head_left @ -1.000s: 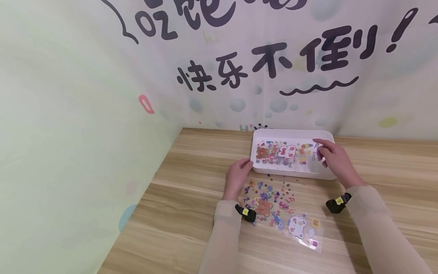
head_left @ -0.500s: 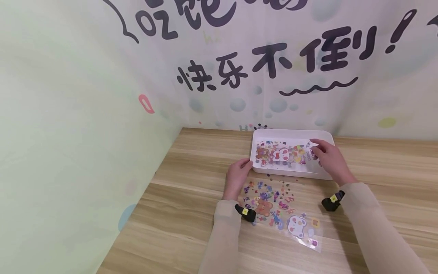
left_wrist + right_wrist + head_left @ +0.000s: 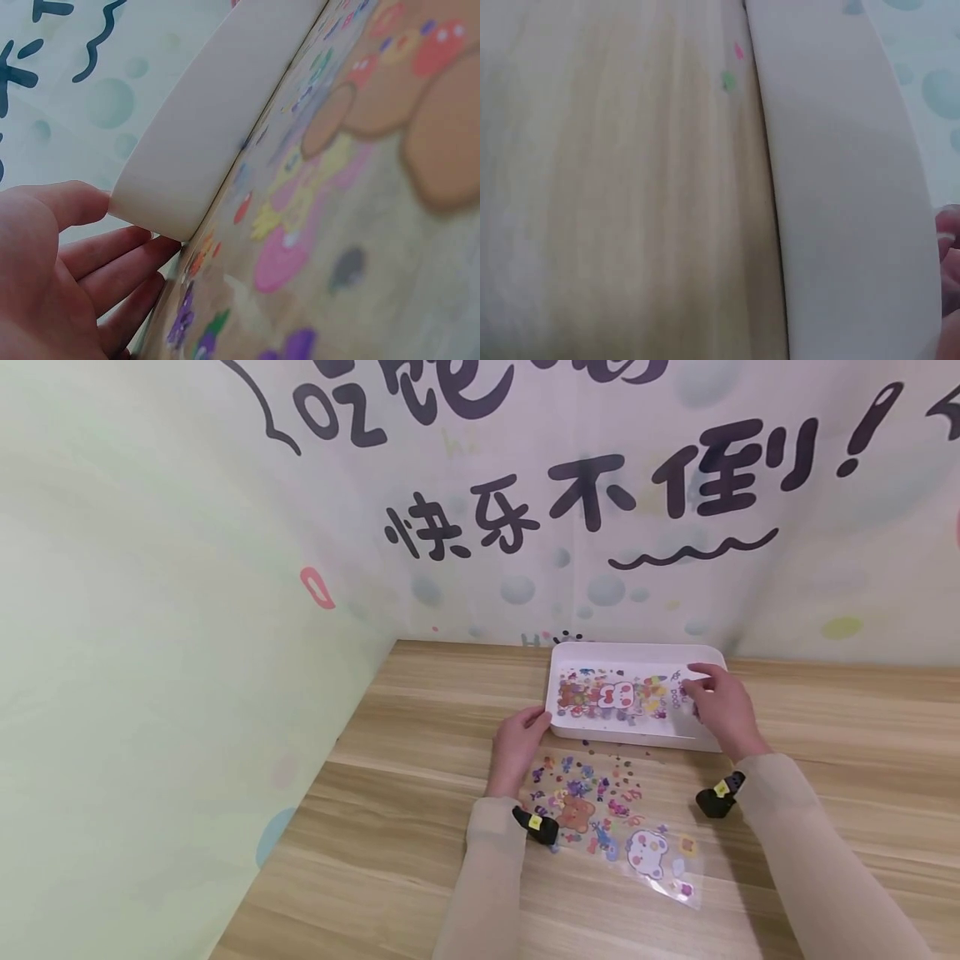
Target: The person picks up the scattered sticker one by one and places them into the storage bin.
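Observation:
A shallow white tray (image 3: pixel 630 737) stands near the back wall. My left hand (image 3: pixel 517 745) holds its front left corner; in the left wrist view the thumb meets the rim and the fingers lie against the outer wall (image 3: pixel 150 176). Inside the tray lies a clear sticker sheet (image 3: pixel 617 695) printed with a white rabbit, a brown bear and small figures. My right hand (image 3: pixel 723 710) reaches over the tray's right side and pinches that sheet's right end. Only part of the right fingers (image 3: pixel 949 262) shows in the right wrist view, behind the tray wall.
Another clear sticker sheet (image 3: pixel 576 814) with bears lies on the wooden table (image 3: pixel 420 760) in front of the tray, partly beneath the left wrist. Behind the tray rises a printed wall cloth (image 3: pixel 480 610) with dark lettering. A pale green wall (image 3: pixel 150 693) borders the left.
My right hand has shifted a little left, and the rabbit sheet in the tray has slid left with it. The left hand keeps its hold on the tray corner.

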The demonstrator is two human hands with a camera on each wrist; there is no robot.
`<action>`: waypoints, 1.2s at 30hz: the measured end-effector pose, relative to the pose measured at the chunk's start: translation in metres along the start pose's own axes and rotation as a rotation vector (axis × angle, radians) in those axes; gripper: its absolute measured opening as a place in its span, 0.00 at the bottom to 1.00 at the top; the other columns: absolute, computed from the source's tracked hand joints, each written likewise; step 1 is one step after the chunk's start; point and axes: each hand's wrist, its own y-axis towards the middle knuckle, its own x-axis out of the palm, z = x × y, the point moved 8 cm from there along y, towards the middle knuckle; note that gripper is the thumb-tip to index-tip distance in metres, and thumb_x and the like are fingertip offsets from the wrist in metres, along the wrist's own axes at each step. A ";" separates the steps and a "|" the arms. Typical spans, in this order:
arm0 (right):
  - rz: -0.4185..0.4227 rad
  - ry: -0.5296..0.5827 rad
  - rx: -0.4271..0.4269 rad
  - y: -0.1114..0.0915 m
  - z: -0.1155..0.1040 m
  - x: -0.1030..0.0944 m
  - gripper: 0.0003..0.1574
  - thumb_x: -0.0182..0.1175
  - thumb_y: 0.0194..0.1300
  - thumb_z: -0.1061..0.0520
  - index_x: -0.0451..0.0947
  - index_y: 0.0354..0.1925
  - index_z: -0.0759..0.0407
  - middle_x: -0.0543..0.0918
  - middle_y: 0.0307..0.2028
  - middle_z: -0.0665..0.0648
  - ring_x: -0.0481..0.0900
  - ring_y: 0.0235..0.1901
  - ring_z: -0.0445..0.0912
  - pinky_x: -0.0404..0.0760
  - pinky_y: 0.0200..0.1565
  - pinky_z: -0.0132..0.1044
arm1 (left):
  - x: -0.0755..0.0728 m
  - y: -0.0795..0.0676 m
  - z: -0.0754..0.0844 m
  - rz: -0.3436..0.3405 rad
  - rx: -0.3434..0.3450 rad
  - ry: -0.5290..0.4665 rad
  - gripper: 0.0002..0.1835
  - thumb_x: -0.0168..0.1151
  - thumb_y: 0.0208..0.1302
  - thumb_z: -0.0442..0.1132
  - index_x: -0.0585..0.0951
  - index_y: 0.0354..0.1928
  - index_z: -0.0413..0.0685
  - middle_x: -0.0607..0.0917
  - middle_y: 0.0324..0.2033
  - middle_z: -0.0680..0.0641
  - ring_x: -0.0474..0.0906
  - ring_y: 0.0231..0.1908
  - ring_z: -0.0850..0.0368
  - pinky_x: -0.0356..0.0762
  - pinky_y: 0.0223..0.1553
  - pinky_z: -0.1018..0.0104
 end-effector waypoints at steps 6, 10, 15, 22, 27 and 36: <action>-0.027 0.004 -0.009 0.000 0.001 0.003 0.35 0.48 0.65 0.45 0.55 0.65 0.58 0.71 0.46 0.64 0.74 0.29 0.52 0.76 0.29 0.38 | 0.000 0.000 -0.001 0.003 -0.002 0.000 0.18 0.53 0.59 0.57 0.78 0.49 0.64 0.80 0.45 0.59 0.74 0.47 0.63 0.71 0.49 0.64; -0.043 -0.009 -0.039 -0.001 -0.002 0.003 0.33 0.50 0.65 0.48 0.56 0.63 0.60 0.72 0.46 0.66 0.76 0.29 0.53 0.78 0.29 0.38 | 0.001 0.001 -0.001 -0.004 -0.006 -0.011 0.18 0.53 0.59 0.57 0.77 0.50 0.63 0.80 0.45 0.59 0.74 0.47 0.62 0.71 0.49 0.63; -0.056 -0.052 -0.060 0.000 -0.003 0.006 0.31 0.50 0.65 0.50 0.58 0.62 0.61 0.73 0.45 0.66 0.77 0.29 0.52 0.77 0.28 0.36 | 0.001 0.001 -0.002 -0.009 -0.007 -0.014 0.19 0.53 0.59 0.57 0.77 0.50 0.63 0.79 0.47 0.58 0.74 0.48 0.62 0.71 0.49 0.64; -0.074 -0.103 -0.067 0.003 -0.004 0.009 0.31 0.50 0.65 0.50 0.59 0.62 0.62 0.74 0.45 0.67 0.76 0.31 0.51 0.76 0.29 0.34 | 0.001 0.002 -0.003 -0.007 -0.001 -0.004 0.18 0.52 0.59 0.57 0.77 0.50 0.65 0.79 0.47 0.58 0.74 0.48 0.62 0.71 0.49 0.63; -0.090 -0.148 -0.051 0.004 -0.003 0.011 0.31 0.50 0.65 0.50 0.59 0.62 0.63 0.74 0.46 0.67 0.75 0.34 0.52 0.75 0.31 0.35 | 0.001 0.002 -0.002 -0.009 0.002 0.001 0.19 0.52 0.59 0.58 0.77 0.50 0.63 0.79 0.46 0.59 0.74 0.47 0.62 0.71 0.49 0.63; -0.112 -0.176 -0.043 0.006 -0.001 0.015 0.30 0.51 0.65 0.54 0.59 0.62 0.65 0.73 0.49 0.68 0.74 0.39 0.54 0.76 0.34 0.38 | 0.002 0.002 -0.002 -0.007 0.000 -0.001 0.19 0.53 0.59 0.57 0.77 0.50 0.63 0.79 0.46 0.58 0.74 0.47 0.63 0.71 0.48 0.64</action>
